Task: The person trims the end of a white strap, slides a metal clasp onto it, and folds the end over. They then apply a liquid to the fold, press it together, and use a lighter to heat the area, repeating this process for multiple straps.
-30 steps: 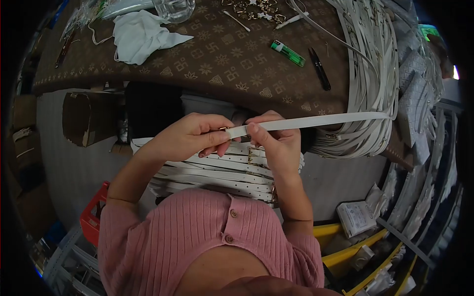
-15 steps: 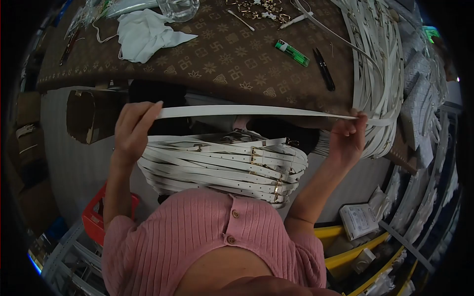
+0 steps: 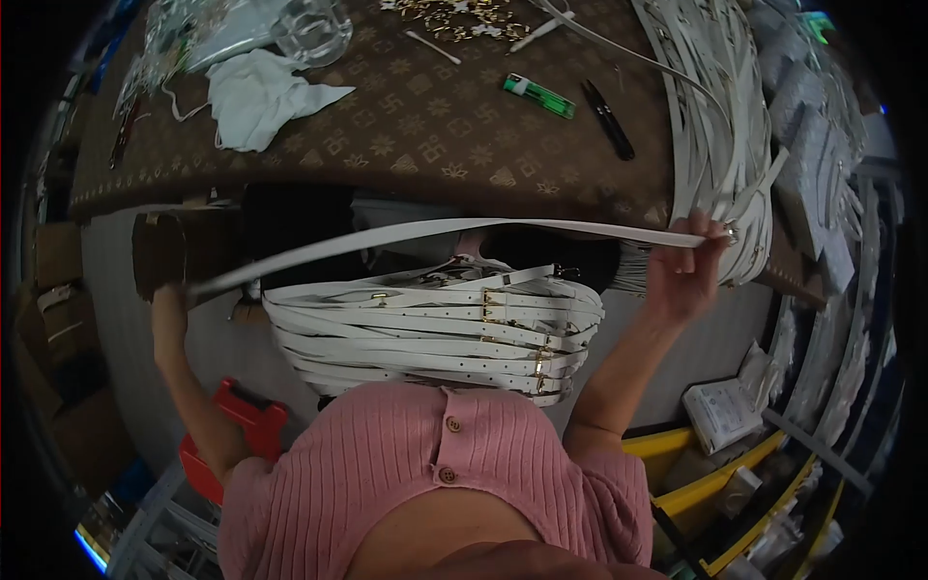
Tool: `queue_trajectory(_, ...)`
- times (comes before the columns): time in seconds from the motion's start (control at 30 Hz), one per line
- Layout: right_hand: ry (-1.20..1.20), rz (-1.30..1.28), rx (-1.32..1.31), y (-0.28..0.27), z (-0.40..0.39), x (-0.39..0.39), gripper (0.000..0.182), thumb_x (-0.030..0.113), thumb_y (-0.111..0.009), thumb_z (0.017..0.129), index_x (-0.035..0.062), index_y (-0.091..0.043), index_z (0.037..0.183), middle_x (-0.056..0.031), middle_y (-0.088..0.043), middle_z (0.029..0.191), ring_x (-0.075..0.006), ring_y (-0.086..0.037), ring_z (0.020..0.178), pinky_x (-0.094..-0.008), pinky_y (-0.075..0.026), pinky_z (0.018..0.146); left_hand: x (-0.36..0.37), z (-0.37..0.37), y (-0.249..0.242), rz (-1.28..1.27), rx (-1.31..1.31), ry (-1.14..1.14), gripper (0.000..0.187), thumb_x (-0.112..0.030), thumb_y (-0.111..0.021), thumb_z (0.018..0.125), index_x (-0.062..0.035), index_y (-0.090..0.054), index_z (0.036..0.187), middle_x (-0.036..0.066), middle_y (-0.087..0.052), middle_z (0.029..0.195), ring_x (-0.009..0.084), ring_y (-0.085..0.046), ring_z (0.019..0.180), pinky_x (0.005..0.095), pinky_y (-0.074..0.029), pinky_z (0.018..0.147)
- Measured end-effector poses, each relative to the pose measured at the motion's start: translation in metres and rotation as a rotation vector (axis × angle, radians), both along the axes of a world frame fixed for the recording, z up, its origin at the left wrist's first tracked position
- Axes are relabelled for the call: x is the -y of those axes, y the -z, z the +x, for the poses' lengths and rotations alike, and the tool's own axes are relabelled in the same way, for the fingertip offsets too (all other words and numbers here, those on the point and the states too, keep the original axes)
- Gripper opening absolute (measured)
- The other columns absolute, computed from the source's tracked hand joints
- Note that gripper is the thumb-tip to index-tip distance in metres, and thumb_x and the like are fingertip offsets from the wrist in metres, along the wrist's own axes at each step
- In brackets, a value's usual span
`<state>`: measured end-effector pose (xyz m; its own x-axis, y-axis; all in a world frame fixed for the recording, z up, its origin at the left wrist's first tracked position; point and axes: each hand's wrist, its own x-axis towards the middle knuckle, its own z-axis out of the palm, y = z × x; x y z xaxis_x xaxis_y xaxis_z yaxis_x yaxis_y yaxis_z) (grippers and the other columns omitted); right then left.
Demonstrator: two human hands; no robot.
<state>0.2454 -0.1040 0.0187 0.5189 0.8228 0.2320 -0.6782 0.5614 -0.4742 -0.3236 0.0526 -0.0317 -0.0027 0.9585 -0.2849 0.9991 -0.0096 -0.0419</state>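
1. Stretching a single white belt strap (image 3: 435, 230) out across the body, the person holds it taut between both arms, likely so its full length can be checked or straightened.
2. The right hand (image 3: 688, 275) is clenched on the strap's right end, where a small metal ring or buckle shows just beside the fingers.
3. The left hand (image 3: 166, 302) is out at the far left, low beside the table (image 3: 406, 135) edge; it appears to pinch the strap's other end, though the fingers are too dim to be sure.
4. The strap itself is narrow, flat and plain white, bowing slightly upward in the middle and hanging just in front of the table's near edge.
5. Below it, a pile of finished belts (image 3: 435, 324) with gold buckles rests on the lap, near the pink top (image 3: 435, 474).
6. A heap of loose white straps (image 3: 720, 126) lies on the table's right, touching the right hand's end.
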Motion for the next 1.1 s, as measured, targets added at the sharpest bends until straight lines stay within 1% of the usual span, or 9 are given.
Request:
queue_trajectory(0.07, -0.061, -0.103, 0.164, 0.006, -0.018, -0.003, 0.020, 0.017, -0.040, 0.092, -0.0006, -0.051, 0.090, -0.0098, -0.048, 0.087, -0.0078, -0.041, 0.053, -0.0199, -0.035, 0.049, 0.000, 0.033, -0.020, -0.219, -0.240, -0.185, 0.039, 0.007, -0.051, 0.075, -0.0017, -0.052, 0.114, 0.019, -0.056, 0.104, 0.0307, -0.055, 0.096, 0.0359, -0.045, 0.078)
queue_trajectory(0.2, -0.237, -0.195, 0.275, 0.005, -0.074, -0.012, 0.021, 0.014, -0.042, 0.090, -0.0040, -0.053, 0.093, -0.0142, -0.052, 0.094, -0.0100, -0.049, 0.057, -0.0207, -0.041, 0.053, 0.017, 0.192, -0.070, 0.179, 0.725, 0.480, 0.044, 0.002, -0.057, 0.074, -0.0015, -0.048, 0.117, 0.018, -0.054, 0.108, 0.0330, -0.052, 0.099, 0.0329, -0.041, 0.084)
queue_trajectory(0.33, -0.495, -0.383, 0.264, 0.002, -0.106, -0.012, 0.020, 0.013, -0.047, 0.088, -0.0053, -0.053, 0.090, -0.0155, -0.054, 0.091, -0.0113, -0.051, 0.058, -0.0206, -0.041, 0.052, 0.057, 0.292, -0.084, -0.301, 1.119, 0.788, 0.033, -0.003, -0.055, 0.078, 0.0007, -0.052, 0.111, 0.017, -0.055, 0.092, 0.0286, -0.055, 0.084, 0.0303, -0.043, 0.074)
queue_trajectory(0.43, -0.437, -0.419, 0.095, 0.016, -0.096, -0.004, 0.021, 0.012, -0.052, 0.085, -0.0018, -0.050, 0.101, -0.0140, -0.056, 0.088, -0.0088, -0.049, 0.057, -0.0197, -0.039, 0.052, 0.055, 0.296, -0.082, -0.669, 0.962, 0.839, 0.025, -0.004, -0.054, 0.078, -0.0004, -0.055, 0.104, 0.014, -0.054, 0.079, 0.0268, -0.055, 0.068, 0.0313, -0.043, 0.062)
queue_trajectory(0.6, -0.330, -0.268, -0.212, 0.041, -0.077, 0.012, 0.030, 0.018, -0.056, 0.084, 0.0022, -0.046, 0.107, -0.0130, -0.052, 0.100, -0.0067, -0.046, 0.067, -0.0188, -0.037, 0.054, 0.041, 0.267, -0.080, -0.331, 0.825, 0.867, 0.023, -0.002, -0.056, 0.074, -0.0025, -0.058, 0.097, 0.012, -0.050, 0.070, 0.0265, -0.052, 0.060, 0.0319, -0.041, 0.054)
queue_trajectory(0.73, -0.181, -0.411, -0.110, 0.034, -0.068, 0.019, 0.019, 0.016, -0.051, 0.087, -0.0005, -0.052, 0.096, -0.0101, -0.050, 0.094, -0.0081, -0.048, 0.062, -0.0196, -0.040, 0.055, 0.022, 0.228, -0.082, -0.164, 0.673, 0.673, 0.032, -0.002, -0.061, 0.069, -0.0006, -0.058, 0.101, 0.013, -0.052, 0.077, 0.0252, -0.053, 0.065, 0.0295, -0.043, 0.058)
queue_trajectory(0.83, -0.356, -0.488, 0.333, 0.026, -0.090, 0.015, 0.015, 0.011, -0.051, 0.085, -0.0022, -0.056, 0.091, -0.0089, -0.049, 0.096, -0.0091, -0.051, 0.065, -0.0210, -0.042, 0.057, 0.021, 0.230, -0.090, -0.234, 0.544, 0.938, 0.041, -0.002, -0.063, 0.068, -0.0003, -0.055, 0.108, 0.014, -0.054, 0.087, 0.0233, -0.055, 0.072, 0.0285, -0.045, 0.065)
queue_trajectory(0.9, -0.410, -0.441, 0.396, 0.022, -0.109, 0.010, 0.015, 0.011, -0.052, 0.085, -0.0025, -0.056, 0.091, -0.0088, -0.050, 0.094, -0.0093, -0.051, 0.065, -0.0211, -0.042, 0.057, 0.038, 0.277, -0.096, -0.223, 1.004, 0.870, 0.046, -0.005, -0.064, 0.070, 0.0005, -0.051, 0.114, 0.015, -0.053, 0.100, 0.0213, -0.056, 0.082, 0.0283, -0.045, 0.069)
queue_trajectory(1.1, -0.237, -0.541, 0.119, 0.014, -0.089, 0.019, 0.017, 0.011, -0.053, 0.085, -0.0039, -0.055, 0.094, -0.0068, -0.056, 0.077, -0.0102, -0.052, 0.065, -0.0228, -0.043, 0.058, 0.061, 0.309, -0.070, -0.687, 1.131, 0.628, 0.041, -0.005, -0.056, 0.079, -0.0009, -0.048, 0.119, 0.013, -0.058, 0.081, 0.0150, -0.056, 0.066, 0.0246, -0.045, 0.061)
